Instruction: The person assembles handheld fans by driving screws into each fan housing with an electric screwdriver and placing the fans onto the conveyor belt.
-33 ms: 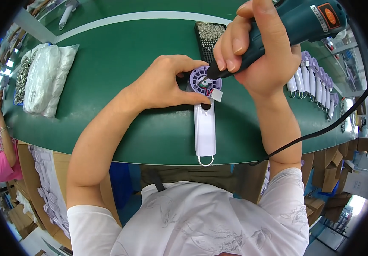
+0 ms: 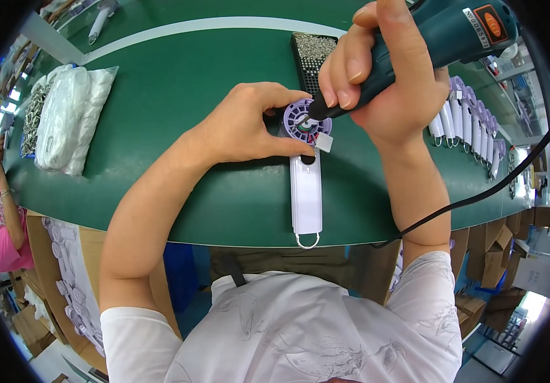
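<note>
A white handheld fan body (image 2: 306,195) lies on the green table, its loop toward me and its round purple head (image 2: 292,113) away from me. My left hand (image 2: 240,124) grips that head from the left, thumb at the near side and fingers at the far side. From the open head a small white connector (image 2: 324,143) with red wires sticks out. Wrapped around a dark teal electric screwdriver (image 2: 441,41), my right hand (image 2: 399,89) tilts it down to the left. Its bit reaches into the purple head; any screw under it is too small to tell.
Just beyond the fan stands a black screw tray (image 2: 315,47) of small screws. Several similar fans (image 2: 469,121) line the right side. A black cable (image 2: 498,186) crosses by my right forearm. Plastic bags (image 2: 70,121) lie left; a person in pink (image 2: 3,230) is at far left.
</note>
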### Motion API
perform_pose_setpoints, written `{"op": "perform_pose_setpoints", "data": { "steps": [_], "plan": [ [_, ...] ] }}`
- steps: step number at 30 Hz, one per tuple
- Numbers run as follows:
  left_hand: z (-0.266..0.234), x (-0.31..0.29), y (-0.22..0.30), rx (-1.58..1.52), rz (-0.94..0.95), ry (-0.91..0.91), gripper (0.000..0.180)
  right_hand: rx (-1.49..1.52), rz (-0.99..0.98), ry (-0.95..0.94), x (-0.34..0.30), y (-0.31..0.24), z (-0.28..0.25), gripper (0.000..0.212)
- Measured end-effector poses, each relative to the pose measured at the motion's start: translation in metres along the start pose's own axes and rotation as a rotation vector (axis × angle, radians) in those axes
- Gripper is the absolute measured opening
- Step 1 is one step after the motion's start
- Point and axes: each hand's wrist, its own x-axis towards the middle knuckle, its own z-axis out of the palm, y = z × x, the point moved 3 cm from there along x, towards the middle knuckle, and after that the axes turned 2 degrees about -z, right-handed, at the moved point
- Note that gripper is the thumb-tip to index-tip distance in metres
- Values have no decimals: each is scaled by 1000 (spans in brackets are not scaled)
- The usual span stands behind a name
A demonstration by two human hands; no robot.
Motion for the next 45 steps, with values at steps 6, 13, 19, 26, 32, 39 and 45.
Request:
{"op": "perform_pose_setpoints", "data": {
  "steps": [6, 13, 19, 26, 32, 39, 45],
  "plan": [
    [-5, -4, -3, 8, -46, -16, 65, -306, 189, 396, -28, -16, 41, 21],
    [-5, -2, 0, -13, -44, -21, 55, -432, 73, 76, -30, -9, 20, 15],
    [-1, -3, -10, -90, 19, 71, 38, -742, 40, -72, -35, 3, 36, 12],
    [-2, -2, 0, -187, -33, -13, 38, -627, 150, 8, -37, 5, 27, 15],
    [-2, -2, 1, -122, 14, -4, 37, -578, 166, -39, -37, -4, 32, 12],
    [-2, -4, 5, -1, -42, -6, 58, -554, -134, -15, -32, -73, -9, 21],
    [2, -2, 3, 3, -21, 7, 64, -753, -254, 434, -56, -103, -90, 18]
  ]
}}
